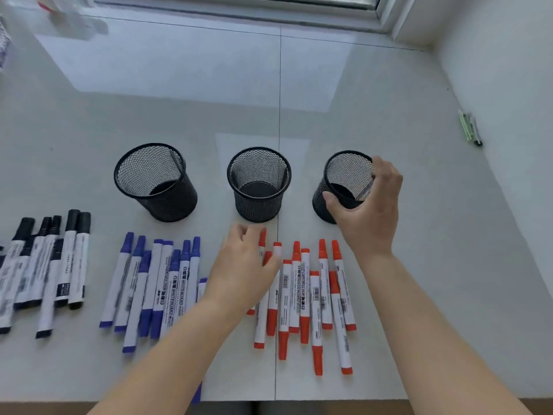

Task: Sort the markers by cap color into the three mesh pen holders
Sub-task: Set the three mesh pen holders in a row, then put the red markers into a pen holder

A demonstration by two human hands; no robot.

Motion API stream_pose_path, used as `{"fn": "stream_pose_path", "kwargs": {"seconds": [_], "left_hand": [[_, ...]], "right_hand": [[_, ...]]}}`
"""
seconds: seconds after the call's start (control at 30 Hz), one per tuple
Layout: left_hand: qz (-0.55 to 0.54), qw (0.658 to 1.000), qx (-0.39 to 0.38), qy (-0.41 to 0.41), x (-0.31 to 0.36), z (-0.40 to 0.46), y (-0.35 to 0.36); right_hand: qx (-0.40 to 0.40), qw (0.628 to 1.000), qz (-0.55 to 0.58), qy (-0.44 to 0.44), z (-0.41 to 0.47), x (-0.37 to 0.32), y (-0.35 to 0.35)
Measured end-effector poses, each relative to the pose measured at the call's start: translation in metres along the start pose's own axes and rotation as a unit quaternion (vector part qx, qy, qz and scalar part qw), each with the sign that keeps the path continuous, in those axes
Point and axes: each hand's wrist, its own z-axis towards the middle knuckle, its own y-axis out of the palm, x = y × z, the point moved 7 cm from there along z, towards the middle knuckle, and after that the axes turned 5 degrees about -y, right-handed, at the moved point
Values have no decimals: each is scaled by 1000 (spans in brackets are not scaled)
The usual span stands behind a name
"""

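Observation:
Three black mesh pen holders stand in a row: left holder, middle holder, right holder. All three look empty inside. My right hand grips the right holder by its rim, thumb on the near side and fingers over the far edge. Below lie three groups of markers: black-capped at the left, blue-capped in the middle, red-capped at the right. My left hand rests with curled fingers on the left end of the red group, covering some markers; whether it holds one is hidden.
The white table has a seam running front to back through the middle. A green and black pen-like object lies at the far right near the wall. A window sill borders the back. The table's front edge is at the bottom.

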Motion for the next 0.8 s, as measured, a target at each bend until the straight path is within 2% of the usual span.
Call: {"fn": "stream_pose_path", "kwargs": {"seconds": [0.23,0.33,0.43,0.57,0.8], "left_hand": [[50,994,83,55,1,-12,15],[40,993,102,50,-5,-25,20],[30,989,135,44,-9,-38,25],[14,985,170,14,-14,-54,29],[8,984,173,-35,-19,-55,30]], "right_hand": [[27,990,96,100,-49,30,-7],[-12,978,128,161,-77,40,-9],[-92,982,97,137,-100,34,-6],[-141,985,48,88,-126,16,-7],[-183,977,-93,63,-142,3,0]]}}
